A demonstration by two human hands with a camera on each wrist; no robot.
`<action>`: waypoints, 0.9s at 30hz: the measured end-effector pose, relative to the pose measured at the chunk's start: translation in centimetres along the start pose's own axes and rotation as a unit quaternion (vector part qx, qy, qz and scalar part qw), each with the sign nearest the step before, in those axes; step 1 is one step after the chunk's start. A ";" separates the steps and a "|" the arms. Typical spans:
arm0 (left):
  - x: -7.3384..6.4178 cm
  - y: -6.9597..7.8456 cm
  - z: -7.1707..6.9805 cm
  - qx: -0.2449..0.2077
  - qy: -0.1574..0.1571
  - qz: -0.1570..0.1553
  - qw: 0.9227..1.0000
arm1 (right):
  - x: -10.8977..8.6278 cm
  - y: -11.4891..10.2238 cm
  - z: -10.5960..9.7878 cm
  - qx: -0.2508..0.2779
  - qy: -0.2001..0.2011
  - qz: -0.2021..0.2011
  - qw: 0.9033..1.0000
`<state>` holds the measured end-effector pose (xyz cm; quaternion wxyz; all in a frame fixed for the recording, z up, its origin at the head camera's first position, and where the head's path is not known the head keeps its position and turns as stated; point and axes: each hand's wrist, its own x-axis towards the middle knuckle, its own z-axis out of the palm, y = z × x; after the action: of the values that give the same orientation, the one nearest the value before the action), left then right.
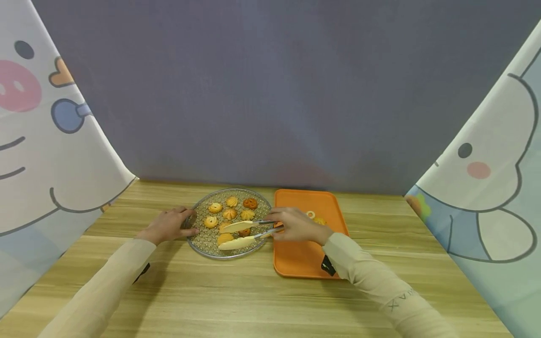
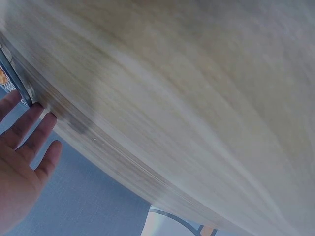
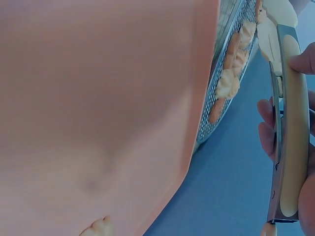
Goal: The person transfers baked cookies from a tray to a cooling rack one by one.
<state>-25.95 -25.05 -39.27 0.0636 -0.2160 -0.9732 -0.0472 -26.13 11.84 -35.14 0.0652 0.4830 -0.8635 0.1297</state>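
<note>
A round wire-mesh tray (image 1: 205,245) bears several cookies. At its left rim is my left hand (image 1: 170,224), thumb and fingers spread over the edge; the left wrist view has its fairly straight fingers (image 2: 30,129) right at the rim. My right hand (image 1: 299,224) grips a pair of tongs (image 3: 294,128) with cream-coloured handle grips and tips. The pale tong tips (image 1: 236,243) reach left over the mesh tray, apart from each other, around cookies low on the tray. One swirled cookie (image 1: 225,238) is partly covered by them. Under the right hand is an orange tray (image 1: 296,263).
On the orange tray lie a pale ring-shaped cookie (image 1: 310,214) and a golden cookie (image 1: 320,220), partly behind the right hand. A pretzel-shaped cookie (image 1: 250,203) sits at the mesh tray's back. Behind the wooden table (image 1: 203,300) stands a grey partition (image 1: 270,94), with printed cartoon panels at both sides.
</note>
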 end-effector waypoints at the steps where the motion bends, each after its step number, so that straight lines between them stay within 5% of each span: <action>1: 0.0 0.0 0.0 0.000 0.001 0.001 1.000 | 0.2 -0.1 0.1 0.000 -0.002 0.000 1.000; 14: 0.0 -0.3 0.4 0.003 0.011 0.011 1.000 | 2.9 -0.7 1.8 0.001 -0.020 0.008 1.000; 27: 0.0 -0.1 0.1 0.003 0.010 0.011 1.000 | 3.4 -0.9 2.2 0.026 -0.034 0.023 0.999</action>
<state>-26.07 -25.14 -39.38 0.0746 -0.2255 -0.9703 -0.0458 -27.18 7.98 -36.26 0.0202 0.4683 -0.8726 0.1372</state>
